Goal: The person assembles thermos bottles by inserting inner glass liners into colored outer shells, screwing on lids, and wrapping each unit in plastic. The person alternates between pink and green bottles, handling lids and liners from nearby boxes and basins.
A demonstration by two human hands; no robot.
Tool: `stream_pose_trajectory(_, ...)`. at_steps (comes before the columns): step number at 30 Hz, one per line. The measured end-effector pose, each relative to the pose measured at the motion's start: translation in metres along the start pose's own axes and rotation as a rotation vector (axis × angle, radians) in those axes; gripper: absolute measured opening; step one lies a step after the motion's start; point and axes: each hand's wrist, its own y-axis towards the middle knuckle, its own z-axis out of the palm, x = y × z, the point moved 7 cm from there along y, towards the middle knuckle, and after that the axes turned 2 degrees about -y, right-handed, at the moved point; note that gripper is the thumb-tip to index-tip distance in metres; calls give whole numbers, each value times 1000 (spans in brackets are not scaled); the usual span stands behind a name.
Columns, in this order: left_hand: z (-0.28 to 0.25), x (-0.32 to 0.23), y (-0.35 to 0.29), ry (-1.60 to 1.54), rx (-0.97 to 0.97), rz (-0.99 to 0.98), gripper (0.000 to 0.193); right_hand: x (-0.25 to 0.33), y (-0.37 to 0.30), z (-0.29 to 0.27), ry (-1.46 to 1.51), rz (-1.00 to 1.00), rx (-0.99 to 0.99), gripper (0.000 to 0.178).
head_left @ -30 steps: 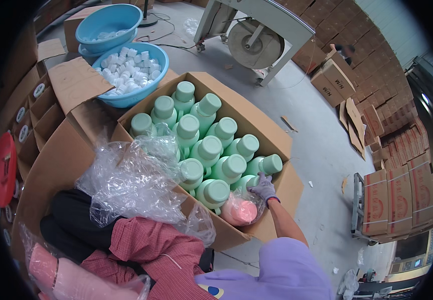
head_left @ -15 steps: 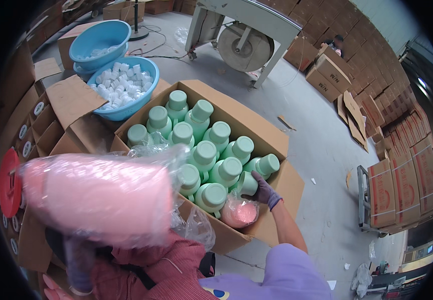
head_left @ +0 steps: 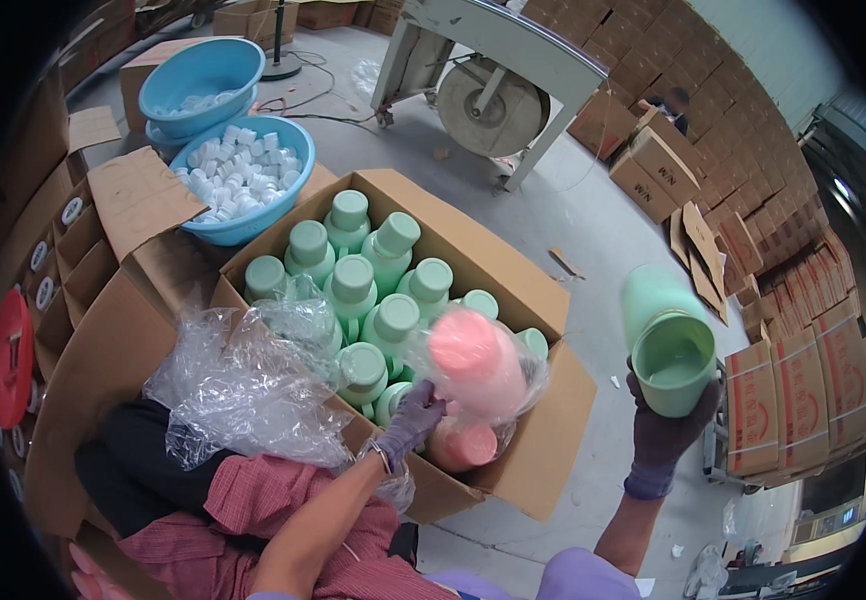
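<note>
Grey floor [head_left: 603, 240] surrounds an open-topped carton [head_left: 483, 250]; stacked cartons [head_left: 753, 150] stand well beyond its right side, a blue basin [head_left: 253, 228] of white caps [head_left: 243, 170] beyond its far left corner.

Pale green flasks [head_left: 396, 318]: several, ranked inside the carton, tops up.

Bagged pink flask [head_left: 468, 350]: one, blurred, above the carton's near right part; contact with the flasks beneath, we cannot tell.

Second pink flask [head_left: 465, 448]: one, in the carton's near right corner.

Clear wrap [head_left: 243, 390]: loose heap over the carton's near left edge.

Handling note: we judge that a grip on the flask's body, through the film, steers better than one on slack wrap; we would move it slowly, lest film snag on neighbouring tops, and keep the other hand wide of the carton.

Left hand [head_left: 418, 412]: gloved, narrow, fingers gathered on the bagged pink flask's near left end, over the carton.

Right hand [head_left: 673, 430]: gloved, well right of the carton, curled around a green vessel [head_left: 665, 365], hollow end toward us.
</note>
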Motion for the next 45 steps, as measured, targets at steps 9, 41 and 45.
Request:
stream_pose_trajectory(9,-136,-167,-81,-492,114,205,98,138,-6,149,1036,151,857,78)
stream_pose_trajectory(41,-314,-272,-467,189,-1317,817,28,464,-270,408,1099,-783,1878,35)
stream_pose_trajectory(45,-325,-255,-449,381,-1223,623,40,401,-251,387,921,-431,1467,44)
